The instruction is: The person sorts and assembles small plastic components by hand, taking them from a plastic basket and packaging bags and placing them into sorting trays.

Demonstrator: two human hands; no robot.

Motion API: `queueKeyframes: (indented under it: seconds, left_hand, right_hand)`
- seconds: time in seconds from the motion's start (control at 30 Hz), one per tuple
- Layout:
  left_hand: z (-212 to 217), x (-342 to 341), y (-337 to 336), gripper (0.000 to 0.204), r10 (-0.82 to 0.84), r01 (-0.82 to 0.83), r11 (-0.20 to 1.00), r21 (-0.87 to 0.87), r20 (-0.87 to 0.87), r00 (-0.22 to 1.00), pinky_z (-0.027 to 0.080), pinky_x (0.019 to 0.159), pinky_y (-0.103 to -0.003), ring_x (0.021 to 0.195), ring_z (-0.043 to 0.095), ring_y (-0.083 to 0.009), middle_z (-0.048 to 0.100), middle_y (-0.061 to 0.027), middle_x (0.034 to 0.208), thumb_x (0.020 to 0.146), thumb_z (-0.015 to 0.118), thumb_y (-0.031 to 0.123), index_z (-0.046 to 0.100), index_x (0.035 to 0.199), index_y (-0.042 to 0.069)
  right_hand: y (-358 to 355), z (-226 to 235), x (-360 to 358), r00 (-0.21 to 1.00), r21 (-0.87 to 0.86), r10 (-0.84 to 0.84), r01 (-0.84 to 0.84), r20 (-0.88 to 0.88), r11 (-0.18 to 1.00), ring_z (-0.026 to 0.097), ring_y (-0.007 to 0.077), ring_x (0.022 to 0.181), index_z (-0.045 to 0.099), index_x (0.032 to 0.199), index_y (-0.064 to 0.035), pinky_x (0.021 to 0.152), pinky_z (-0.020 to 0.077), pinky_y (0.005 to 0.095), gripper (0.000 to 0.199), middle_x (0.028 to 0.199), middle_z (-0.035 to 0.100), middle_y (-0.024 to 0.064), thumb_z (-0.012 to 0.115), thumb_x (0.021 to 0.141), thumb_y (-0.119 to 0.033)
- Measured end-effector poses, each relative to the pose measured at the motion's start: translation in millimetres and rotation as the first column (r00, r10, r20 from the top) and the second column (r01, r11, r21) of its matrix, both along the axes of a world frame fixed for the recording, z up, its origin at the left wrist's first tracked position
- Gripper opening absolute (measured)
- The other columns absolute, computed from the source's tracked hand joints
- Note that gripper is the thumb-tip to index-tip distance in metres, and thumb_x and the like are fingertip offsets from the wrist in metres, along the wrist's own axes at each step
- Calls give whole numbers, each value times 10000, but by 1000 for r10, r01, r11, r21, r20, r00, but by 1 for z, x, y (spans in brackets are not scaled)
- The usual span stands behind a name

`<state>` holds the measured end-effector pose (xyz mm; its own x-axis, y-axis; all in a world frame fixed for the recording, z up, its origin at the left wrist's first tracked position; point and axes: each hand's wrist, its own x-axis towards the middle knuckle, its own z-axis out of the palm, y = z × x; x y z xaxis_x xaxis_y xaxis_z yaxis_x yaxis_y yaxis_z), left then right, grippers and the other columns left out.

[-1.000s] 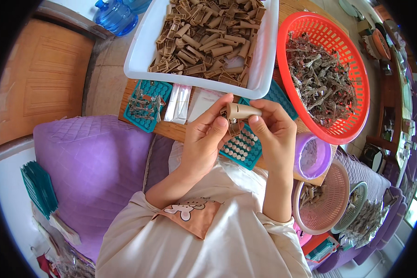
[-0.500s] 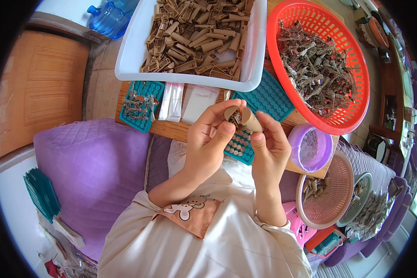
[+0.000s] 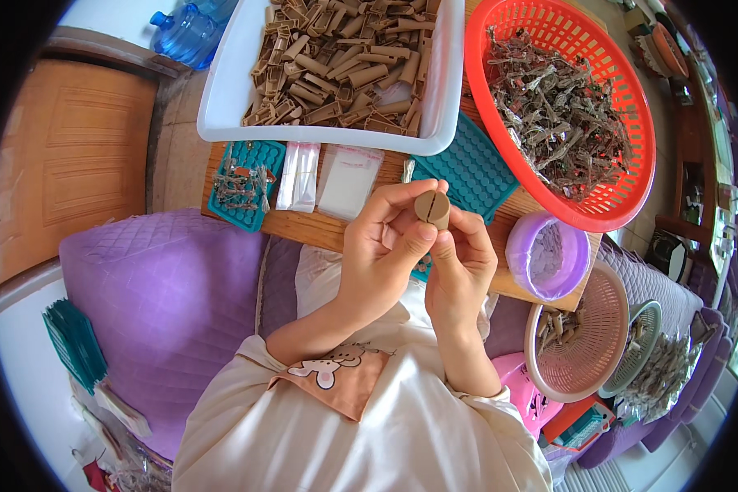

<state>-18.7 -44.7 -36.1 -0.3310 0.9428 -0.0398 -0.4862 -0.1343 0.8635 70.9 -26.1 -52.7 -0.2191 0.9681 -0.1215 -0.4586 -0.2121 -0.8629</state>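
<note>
My left hand (image 3: 379, 250) and my right hand (image 3: 461, 266) pinch a short brown plastic cylinder (image 3: 433, 210) between thumbs and fingertips. It is made of two half shells, now together, with a dark seam line across the end face. What lies inside is hidden. Below the hands, mostly covered by them, is a teal tray (image 3: 421, 269) with small round pieces. In front of me a white bin (image 3: 328, 135) is filled with loose brown half shells (image 3: 344, 74). At the far right, a red basket (image 3: 644, 156) holds a heap of tangled wired parts (image 3: 553, 115).
A teal tray of wired parts (image 3: 244, 182), clear plastic bags (image 3: 299, 176) and a larger teal tray (image 3: 471, 168) lie on the wooden table (image 3: 316, 232). A purple-lined tub (image 3: 582, 262) stands at its right edge. Beyond is a pinkish basket (image 3: 590, 353) with brown pieces.
The two half shells were apart, with dark parts showing in the left one; now they are closed into one cylinder. My right hand has moved left, toward my left hand.
</note>
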Motion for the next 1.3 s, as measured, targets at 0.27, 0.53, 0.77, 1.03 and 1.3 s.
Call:
queueKeyframes:
  seconds: [0.27,0.53,0.77,1.03,1.3]
  left_hand:
    - [-8,5,-1,324,33,-8,994,113,-217,976,410,828,-284,951,524,-177,557,-128,952,854,482,208,447,1069,-31]
    - [-12,-1,1,397,-154,161,984,80,-84,984,418,776,-305,855,526,-186,502,-77,846,865,396,389,460,985,16]
    - [-25,1,5,403,-325,237,943,234,488,810,338,892,-330,970,480,-204,471,-49,864,860,381,421,414,1040,62]
    - [-24,6,3,394,-410,264,912,314,662,628,330,908,-329,970,465,-169,465,-10,818,863,349,444,422,998,81]
    - [-1,11,2,339,-381,314,924,220,439,814,356,840,-302,656,413,-83,352,56,596,866,318,454,348,750,136]
  right_hand:
    - [8,7,10,769,216,151,-353,621,911,542,165,619,501,946,17,516,421,255,265,712,506,95,620,722,-55]
    - [-4,6,-2,694,476,-116,-352,710,806,530,289,556,479,892,38,486,417,335,246,653,523,148,593,732,-110]
    - [-3,11,8,769,381,-105,-188,630,905,510,239,507,513,745,7,465,405,294,226,587,507,126,664,682,-150]
    - [-3,5,8,757,615,-331,-116,563,780,390,202,389,427,544,-33,378,312,274,296,480,408,68,683,623,-158]
    - [-8,-1,8,680,860,-595,-106,429,500,400,169,408,515,568,-54,391,331,254,217,508,465,40,657,607,-213]
